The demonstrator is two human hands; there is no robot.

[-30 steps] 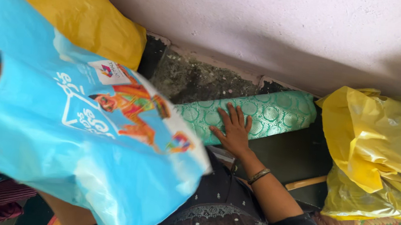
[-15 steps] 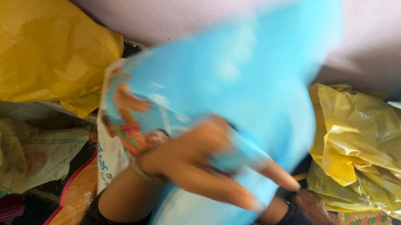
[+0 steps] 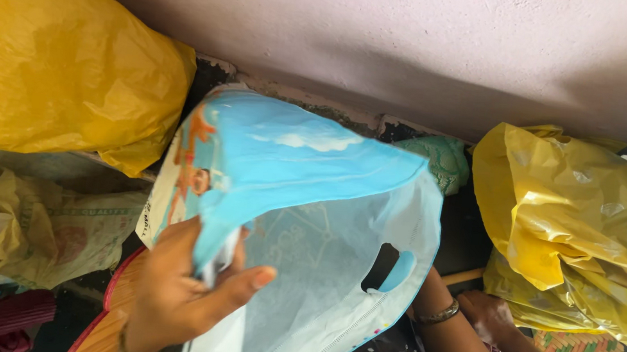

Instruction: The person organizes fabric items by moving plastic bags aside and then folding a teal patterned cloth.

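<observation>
Centre: blue carrier bag (image 3: 307, 160) (printed picture at its left edge)
Upper left: yellow sack (image 3: 52, 52)
Right: crinkled yellow bag (image 3: 583, 222)
Lower left: pale printed sack (image 3: 47, 232)

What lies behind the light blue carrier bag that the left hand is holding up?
Behind the blue bag, only one end of a green patterned fabric roll shows, against the base of the wall. The left hand grips the bag's edge. The rest of the roll is covered.
</observation>
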